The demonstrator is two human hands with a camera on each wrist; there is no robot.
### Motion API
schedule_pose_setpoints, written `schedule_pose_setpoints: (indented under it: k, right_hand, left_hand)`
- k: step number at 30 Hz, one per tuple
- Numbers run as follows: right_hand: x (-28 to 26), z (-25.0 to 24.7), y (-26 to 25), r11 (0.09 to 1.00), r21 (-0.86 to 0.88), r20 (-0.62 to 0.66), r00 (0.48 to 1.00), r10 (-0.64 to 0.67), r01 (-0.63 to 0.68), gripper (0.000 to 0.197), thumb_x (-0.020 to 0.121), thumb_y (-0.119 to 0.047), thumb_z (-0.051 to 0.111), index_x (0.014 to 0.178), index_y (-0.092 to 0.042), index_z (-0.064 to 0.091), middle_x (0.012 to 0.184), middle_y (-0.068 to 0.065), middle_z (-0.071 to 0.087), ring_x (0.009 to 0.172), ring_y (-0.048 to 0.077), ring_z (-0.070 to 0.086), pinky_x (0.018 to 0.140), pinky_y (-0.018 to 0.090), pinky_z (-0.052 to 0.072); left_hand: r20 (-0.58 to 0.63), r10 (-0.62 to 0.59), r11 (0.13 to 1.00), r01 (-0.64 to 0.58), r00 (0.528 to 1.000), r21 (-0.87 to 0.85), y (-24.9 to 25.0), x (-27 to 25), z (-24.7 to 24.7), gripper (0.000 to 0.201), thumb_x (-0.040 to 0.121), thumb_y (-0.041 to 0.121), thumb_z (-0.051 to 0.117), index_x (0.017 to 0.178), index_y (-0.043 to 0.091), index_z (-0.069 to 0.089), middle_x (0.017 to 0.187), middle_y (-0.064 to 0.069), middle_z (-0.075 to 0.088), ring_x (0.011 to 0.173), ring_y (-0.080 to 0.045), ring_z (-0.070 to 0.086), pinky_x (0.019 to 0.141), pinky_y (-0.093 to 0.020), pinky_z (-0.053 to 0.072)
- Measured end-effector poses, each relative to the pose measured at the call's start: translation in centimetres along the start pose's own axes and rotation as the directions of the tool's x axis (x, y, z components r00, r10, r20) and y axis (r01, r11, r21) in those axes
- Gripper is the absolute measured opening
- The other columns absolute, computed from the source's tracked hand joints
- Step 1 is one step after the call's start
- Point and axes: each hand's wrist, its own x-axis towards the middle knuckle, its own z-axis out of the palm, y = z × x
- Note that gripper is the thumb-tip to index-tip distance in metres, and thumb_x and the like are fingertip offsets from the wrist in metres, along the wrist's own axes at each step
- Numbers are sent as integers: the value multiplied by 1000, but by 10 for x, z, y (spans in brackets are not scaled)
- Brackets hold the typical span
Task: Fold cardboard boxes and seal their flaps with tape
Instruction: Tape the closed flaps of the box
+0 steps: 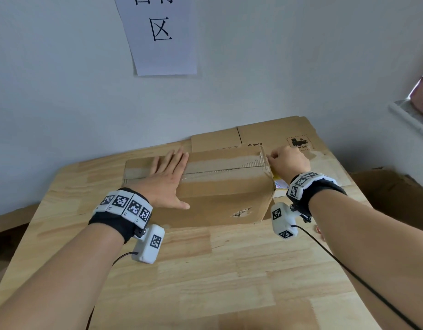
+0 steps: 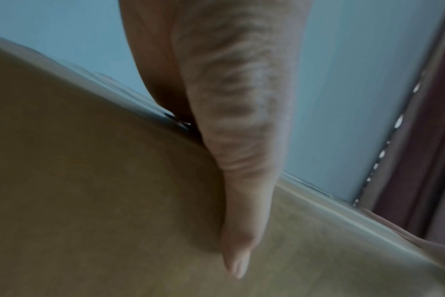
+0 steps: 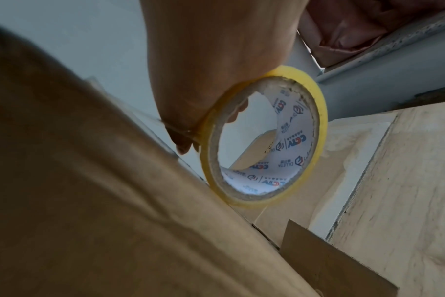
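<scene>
A closed brown cardboard box (image 1: 217,186) lies on the wooden table (image 1: 205,270), with clear tape running along its top seam. My left hand (image 1: 168,177) lies flat on the left part of the box top, fingers straight, thumb (image 2: 241,221) spread toward me. My right hand (image 1: 289,160) is at the box's right end and grips a yellow tape roll (image 3: 264,136). In the right wrist view the roll stands on edge against the box edge (image 3: 165,180), my fingers curled through its core. From the head view my hand mostly hides the roll.
Flattened cardboard (image 1: 277,136) with printed marks lies behind the box against the wall. A paper sign (image 1: 160,34) hangs on the wall above. More cardboard (image 1: 384,191) sits low beyond the table's right edge. A black cable (image 1: 348,270) trails from my right wrist.
</scene>
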Motion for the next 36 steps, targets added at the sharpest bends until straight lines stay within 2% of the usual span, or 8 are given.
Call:
schedule_pose_setpoints:
  k: [4, 9, 18, 22, 27, 31, 34, 36]
  right_hand:
    - [-2, -2, -2, 998, -54, 1, 1000, -19, 19, 29, 93, -34, 48, 82, -14, 66, 78, 7, 64, 69, 26, 58, 65, 31, 48]
    - [-3, -3, 2, 998, -59, -22, 1000, -21, 19, 27, 92, -30, 48, 83, -13, 66, 74, 6, 57, 69, 27, 55, 67, 31, 46]
    - [-2, -8, 13, 998, -57, -51, 998, -29, 27, 30, 94, -27, 43, 86, -11, 67, 73, 6, 58, 67, 26, 56, 63, 30, 46]
    - [-2, -7, 14, 998, -49, -43, 998, -35, 33, 32, 95, -30, 43, 86, -12, 68, 71, 6, 59, 66, 26, 56, 62, 29, 46]
    - [0, -5, 17, 999, -2, -46, 998, -32, 32, 35, 95, -33, 43, 80, -11, 67, 72, 7, 62, 68, 27, 59, 63, 30, 47]
    - [0, 0, 19, 997, 58, -36, 998, -45, 47, 44, 94, -42, 44, 62, -14, 57, 62, 5, 60, 64, 25, 62, 65, 34, 54]
    - [3, -4, 27, 986, 163, -63, 997, -38, 48, 49, 91, -47, 48, 57, -12, 55, 56, 4, 57, 54, 23, 54, 58, 29, 49]
    - [8, -15, 29, 987, 148, -118, 992, -48, 65, 50, 91, -48, 49, 57, -11, 53, 51, 4, 50, 50, 23, 49, 51, 24, 42]
  left_hand:
    - [-46, 91, 995, -88, 995, 52, 22, 11, -4, 128, 73, 76, 53, 138, 15, -39, 143, 1, -47, 132, -14, -42, 113, -45, -20]
    - [-62, 138, 988, -134, 988, 75, 39, 23, -14, 127, 72, 79, 49, 139, 15, -38, 143, 1, -48, 132, -13, -43, 113, -45, -20]
    - [-74, 216, 973, -208, 974, 101, 75, 43, -35, 127, 71, 79, 52, 143, 15, -31, 149, -2, -40, 136, -18, -37, 113, -48, -19]
    - [-71, 275, 958, -267, 959, 103, 92, 49, -41, 125, 71, 76, 54, 146, 16, -27, 150, 0, -38, 138, -19, -34, 113, -55, -15]
    - [-48, 272, 960, -268, 961, 85, 104, 57, -45, 125, 72, 72, 59, 146, 19, -27, 150, 0, -38, 139, -23, -33, 111, -64, -9]
    - [-70, 318, 947, -312, 946, 76, 127, 64, -41, 122, 71, 68, 62, 145, 27, -26, 150, -1, -38, 139, -29, -32, 105, -71, -10]
    - [-75, 322, 947, -320, 944, 39, 123, 66, -37, 116, 72, 65, 64, 143, 43, -25, 150, 2, -38, 140, -30, -29, 103, -70, -14]
    - [-59, 320, 948, -319, 946, 17, 120, 66, -44, 111, 70, 61, 69, 140, 56, -18, 152, 3, -33, 141, -33, -24, 102, -71, -9]
